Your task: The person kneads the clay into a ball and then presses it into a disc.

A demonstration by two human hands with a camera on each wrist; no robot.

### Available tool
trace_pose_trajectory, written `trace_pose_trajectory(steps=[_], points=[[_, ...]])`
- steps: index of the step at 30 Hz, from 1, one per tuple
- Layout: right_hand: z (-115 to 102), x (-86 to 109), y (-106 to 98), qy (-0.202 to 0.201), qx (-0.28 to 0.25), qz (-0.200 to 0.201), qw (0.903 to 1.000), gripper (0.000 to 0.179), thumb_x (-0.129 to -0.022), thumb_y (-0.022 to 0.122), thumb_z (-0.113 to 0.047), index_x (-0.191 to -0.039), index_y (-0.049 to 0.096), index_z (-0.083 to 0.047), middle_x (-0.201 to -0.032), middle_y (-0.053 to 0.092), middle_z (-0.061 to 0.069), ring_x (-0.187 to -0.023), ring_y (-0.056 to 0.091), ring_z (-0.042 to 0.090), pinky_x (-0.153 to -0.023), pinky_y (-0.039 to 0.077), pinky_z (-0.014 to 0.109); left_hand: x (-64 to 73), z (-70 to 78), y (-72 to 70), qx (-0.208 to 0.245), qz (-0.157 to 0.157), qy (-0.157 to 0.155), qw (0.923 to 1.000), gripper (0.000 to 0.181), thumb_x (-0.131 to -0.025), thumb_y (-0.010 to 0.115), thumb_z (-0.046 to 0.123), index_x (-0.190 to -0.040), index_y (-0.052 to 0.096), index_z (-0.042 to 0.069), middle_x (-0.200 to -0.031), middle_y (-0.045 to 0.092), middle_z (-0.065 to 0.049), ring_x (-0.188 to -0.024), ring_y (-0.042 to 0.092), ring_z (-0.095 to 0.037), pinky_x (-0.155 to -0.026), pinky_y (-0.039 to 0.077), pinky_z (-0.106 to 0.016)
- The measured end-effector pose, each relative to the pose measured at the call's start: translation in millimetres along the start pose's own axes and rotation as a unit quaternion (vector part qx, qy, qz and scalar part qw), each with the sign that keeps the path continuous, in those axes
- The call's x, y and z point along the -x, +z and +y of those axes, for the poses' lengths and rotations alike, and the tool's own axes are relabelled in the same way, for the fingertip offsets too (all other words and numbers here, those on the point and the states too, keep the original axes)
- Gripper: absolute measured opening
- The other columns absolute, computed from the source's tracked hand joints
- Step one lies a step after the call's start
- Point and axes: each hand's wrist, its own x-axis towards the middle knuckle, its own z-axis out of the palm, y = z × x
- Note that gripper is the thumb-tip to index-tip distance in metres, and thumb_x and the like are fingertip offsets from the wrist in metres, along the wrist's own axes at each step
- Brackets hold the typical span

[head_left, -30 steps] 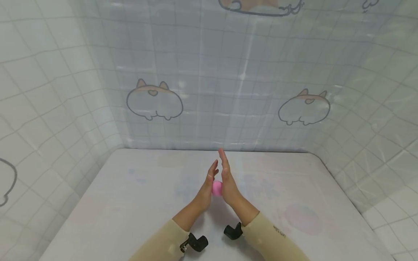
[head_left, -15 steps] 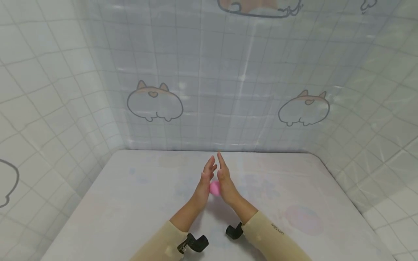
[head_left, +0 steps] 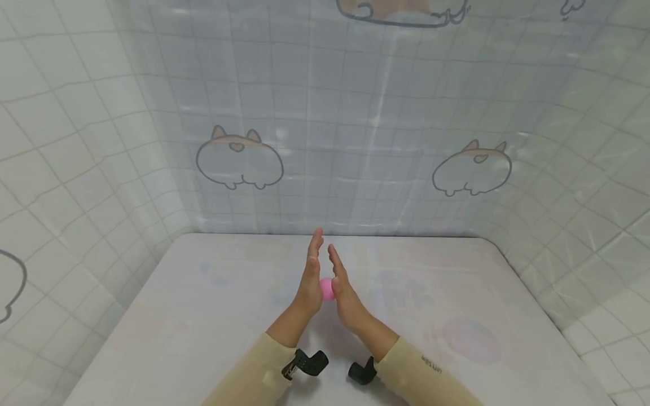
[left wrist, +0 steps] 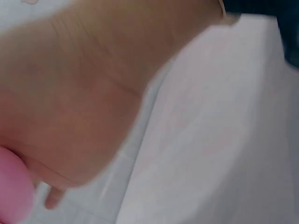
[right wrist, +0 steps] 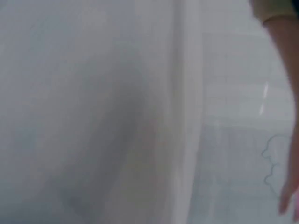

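A smooth pink ball (head_left: 327,289) sits between my two facing palms, above the middle of the table. My left hand (head_left: 308,285) touches its left side with long, straight fingers pointing away from me. From the other side my right hand (head_left: 347,299) presses against the ball, its fingers straight as well and its fingertips a little nearer to me than the left ones. The left wrist view has the heel of the left hand (left wrist: 70,116) close up, with part of the pink ball (left wrist: 14,186) at the lower left. What the ball is made of cannot be told.
A white table (head_left: 203,321) with faint pastel patches lies under the hands. A grid-patterned sheet with dog drawings (head_left: 240,160) hangs behind it and along both sides. Black camera mounts (head_left: 312,362) stick out from the cuffs of the beige sleeves (head_left: 254,372).
My left hand has slid forward while the right has drawn back, so the left fingertips now reach farther. Both hands and the pink ball have shifted slightly left.
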Motion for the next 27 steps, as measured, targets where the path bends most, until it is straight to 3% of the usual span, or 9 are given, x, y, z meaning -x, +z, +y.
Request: trace_pose_trajectory(steps=[4, 7, 11, 15, 22, 27], points=[[-7, 0.0, 2, -0.053, -0.007, 0.004, 0.9986, 0.079, -0.104, 0.009, -0.062, -0.161, -0.001, -0.009, -0.167, 0.002, 0.013, -0.152, 0.005, 0.033, -0.12, 0.01, 0.05, -0.6, -6.1, -1.9, -0.011, -0.008, -0.015, 0.9998, 0.087, -0.098, 0.018, 0.073, -0.162, 0.009, 0.014, -0.167, 0.011, -0.009, -0.151, 0.011, -0.033, -0.114, 0.004, -0.069], [-12, -2.0, 0, -0.077, -0.005, 0.022, 0.9968, 0.08, -0.104, 0.008, -0.063, -0.161, -0.001, -0.008, -0.166, 0.003, 0.018, -0.152, 0.007, 0.034, -0.121, 0.011, 0.039, 1.2, -10.6, -2.3, -0.048, -0.023, -0.025, 0.9983, 0.087, -0.099, 0.014, 0.072, -0.162, 0.008, 0.013, -0.167, 0.01, -0.009, -0.151, 0.011, -0.033, -0.113, 0.007, -0.07], [-20, -6.8, -7, -0.079, -0.014, 0.051, 0.9955, 0.081, -0.103, 0.011, -0.064, -0.161, -0.001, -0.008, -0.166, 0.005, 0.02, -0.152, 0.009, 0.036, -0.12, 0.01, 0.05, 6.5, -12.2, 0.1, -0.1, -0.053, -0.038, 0.9928, 0.085, -0.099, 0.011, 0.072, -0.162, 0.008, 0.015, -0.167, 0.007, -0.008, -0.151, 0.011, -0.033, -0.112, 0.011, -0.071], [-22, -11.3, -13, -0.06, -0.013, 0.075, 0.9953, 0.081, -0.102, 0.012, -0.066, -0.161, 0.0, -0.012, -0.166, 0.008, 0.017, -0.151, 0.01, 0.036, -0.115, 0.009, 0.063, 12.4, -10.9, 3.6, -0.109, -0.079, -0.057, 0.9893, 0.084, -0.098, 0.01, 0.073, -0.162, 0.007, 0.019, -0.168, 0.005, -0.006, -0.151, 0.01, -0.033, -0.111, 0.014, -0.072], [-12, -18.4, -22, -0.02, 0.0, 0.099, 0.9949, 0.084, -0.099, 0.013, -0.072, -0.162, 0.002, -0.018, -0.167, 0.012, 0.007, -0.151, 0.012, 0.03, -0.115, 0.011, 0.066, 22.6, -6.7, 4.8, -0.08, -0.135, -0.094, 0.9832, 0.082, -0.098, 0.009, 0.072, -0.162, 0.003, 0.022, -0.166, 0.008, -0.01, -0.15, 0.012, -0.036, -0.108, 0.017, -0.075], [0, -19.5, -22, 0.015, -0.02, 0.084, 0.9961, 0.083, -0.098, 0.016, -0.074, -0.162, 0.001, -0.023, -0.167, 0.008, 0.0, -0.152, 0.008, 0.026, -0.114, 0.007, 0.068, 24.7, -3.0, 4.3, -0.032, -0.152, -0.078, 0.9848, 0.074, -0.102, 0.006, 0.064, -0.162, 0.002, 0.022, -0.167, 0.004, -0.009, -0.151, 0.011, -0.037, -0.111, 0.012, -0.073]])
